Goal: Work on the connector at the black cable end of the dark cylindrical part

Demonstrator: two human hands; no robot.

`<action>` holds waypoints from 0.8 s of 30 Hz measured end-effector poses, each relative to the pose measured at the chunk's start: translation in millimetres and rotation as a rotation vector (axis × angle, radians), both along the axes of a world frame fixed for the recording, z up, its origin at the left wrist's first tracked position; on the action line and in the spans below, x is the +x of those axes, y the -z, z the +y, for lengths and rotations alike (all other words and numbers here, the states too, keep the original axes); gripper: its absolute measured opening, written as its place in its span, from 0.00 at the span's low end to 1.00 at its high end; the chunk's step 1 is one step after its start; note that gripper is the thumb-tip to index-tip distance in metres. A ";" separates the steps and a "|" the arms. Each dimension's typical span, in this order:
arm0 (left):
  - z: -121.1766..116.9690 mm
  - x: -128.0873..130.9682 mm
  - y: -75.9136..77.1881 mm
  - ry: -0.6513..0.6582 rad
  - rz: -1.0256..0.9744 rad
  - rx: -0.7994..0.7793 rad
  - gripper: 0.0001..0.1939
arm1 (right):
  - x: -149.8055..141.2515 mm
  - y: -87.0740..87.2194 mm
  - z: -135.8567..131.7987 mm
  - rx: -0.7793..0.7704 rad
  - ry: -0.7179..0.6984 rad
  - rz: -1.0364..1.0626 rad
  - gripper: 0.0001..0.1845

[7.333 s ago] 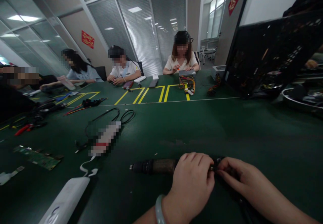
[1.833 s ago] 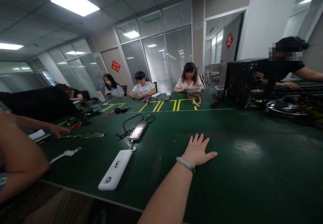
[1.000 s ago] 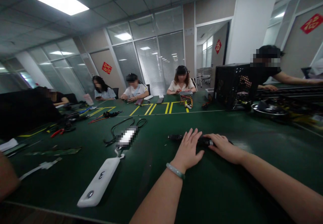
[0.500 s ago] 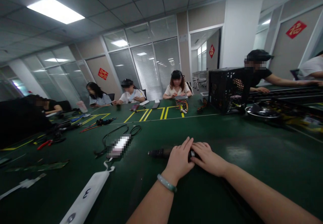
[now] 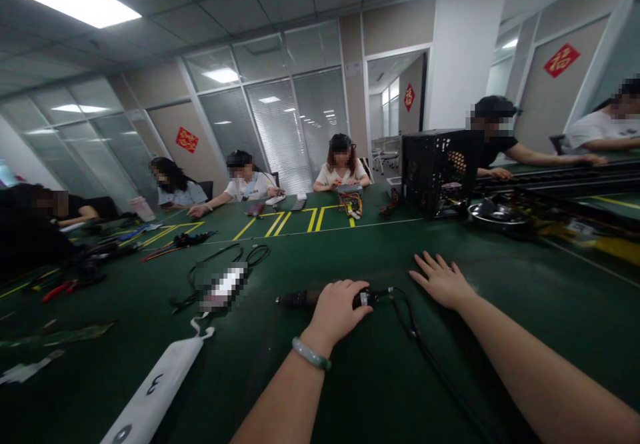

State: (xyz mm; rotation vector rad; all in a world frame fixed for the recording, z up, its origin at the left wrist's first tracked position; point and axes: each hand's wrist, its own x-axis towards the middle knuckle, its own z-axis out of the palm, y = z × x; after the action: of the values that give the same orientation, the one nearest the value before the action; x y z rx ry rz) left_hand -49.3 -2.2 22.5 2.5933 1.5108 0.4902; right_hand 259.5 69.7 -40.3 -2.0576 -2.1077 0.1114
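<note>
A dark corded electric screwdriver [image 5: 300, 299] lies on the green table, its tip pointing left. My left hand [image 5: 336, 311], with a pale bangle on the wrist, is wrapped over the screwdriver's body from above and hides its middle. At the right end a black cord [image 5: 414, 331] comes out, curves and runs toward the table's near side. To the right of that cord my right hand [image 5: 443, 281] rests palm down with its fingers spread, holding nothing.
Left of my hands lie a white power bank [image 5: 159, 384] marked 3, a phone [image 5: 225, 287] with a black cord, and a circuit board [image 5: 60, 335]. A black computer case [image 5: 437, 174] and a round metal bowl [image 5: 500, 216] stand at the right. Several co-workers sit around the table.
Half a second ago both hands were together on the screwdriver. My right hand has since moved off to the right and spread out; the left stays on the tool. A co-worker's arm now reaches leftward across the table.
</note>
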 end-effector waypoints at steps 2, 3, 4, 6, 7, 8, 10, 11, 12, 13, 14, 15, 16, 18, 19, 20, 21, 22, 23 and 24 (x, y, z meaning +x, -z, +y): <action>-2.8 -2.1 -2.5 -0.017 0.011 -0.005 0.22 | -2.3 1.7 0.4 -0.003 -0.001 -0.011 0.41; -4.2 -2.2 -4.1 -0.033 0.022 -0.011 0.21 | -3.0 1.5 0.2 -0.003 -0.002 -0.013 0.41; -5.5 -1.3 -5.9 -0.047 0.035 -0.017 0.21 | -3.3 1.1 0.1 -0.002 -0.003 -0.015 0.41; -6.3 3.5 -9.8 -0.063 0.064 -0.016 0.22 | -2.7 0.0 0.0 0.000 -0.007 -0.016 0.41; -5.6 7.3 -11.8 -0.054 0.081 -0.014 0.23 | -2.1 -0.4 0.0 0.000 -0.010 -0.015 0.41; -4.2 11.8 -13.6 -0.044 0.094 -0.027 0.23 | -1.6 -0.7 0.0 -0.001 -0.014 -0.014 0.41; 0.4 21.3 -16.6 -0.029 0.118 -0.051 0.19 | -0.9 -1.0 -0.1 -0.003 -0.021 -0.011 0.42; 2.9 25.6 -17.6 -0.021 0.133 -0.066 0.17 | -0.7 -1.0 -0.3 -0.003 -0.023 -0.010 0.42; 5.0 29.1 -18.2 -0.013 0.144 -0.080 0.16 | -0.6 -0.8 -0.6 -0.004 -0.024 -0.009 0.42; 6.4 31.5 -18.5 -0.009 0.152 -0.093 0.16 | -0.5 -0.6 -1.1 -0.005 -0.025 -0.007 0.42; 6.8 32.6 -18.5 -0.009 0.155 -0.103 0.16 | -0.3 -0.4 -1.6 -0.008 -0.025 -0.005 0.42; 6.2 32.4 -18.2 -0.010 0.152 -0.109 0.16 | -0.1 -0.5 -2.3 -0.012 -0.025 -0.002 0.42; 4.8 30.9 -17.7 -0.014 0.145 -0.111 0.17 | 0.0 -1.1 -3.3 -0.018 -0.026 0.000 0.42; 0.4 24.6 -15.9 -0.010 0.123 -0.105 0.16 | -0.6 -5.9 -6.3 -0.012 -0.018 0.013 0.42; -1.9 20.5 -14.8 -0.010 0.113 -0.100 0.15 | -1.6 -10.9 -8.7 0.012 -0.012 0.022 0.41; -3.7 16.4 -13.6 -0.007 0.098 -0.095 0.16 | -3.3 -18.0 -12.1 0.057 -0.008 0.034 0.40; -4.9 12.6 -12.4 -0.002 0.065 -0.092 0.17 | -5.9 -26.9 -16.6 0.122 -0.007 0.046 0.38; -5.3 9.7 -11.2 0.003 0.039 -0.092 0.16 | -9.5 -37.4 -22.2 0.188 -0.026 0.052 0.34; -5.1 7.8 -10.1 0.009 0.018 -0.090 0.16 | -14.2 -48.7 -29.0 0.252 -0.052 0.058 0.28; -4.3 7.0 -9.2 0.016 0.000 -0.084 0.15 | -20.1 -59.8 -36.7 0.266 -0.083 0.064 0.24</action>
State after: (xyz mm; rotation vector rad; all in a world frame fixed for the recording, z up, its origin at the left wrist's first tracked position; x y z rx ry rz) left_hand -42.4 -6.5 31.7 2.5395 1.4760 0.4154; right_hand 239.4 32.9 19.5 -1.7921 -2.0443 -0.0861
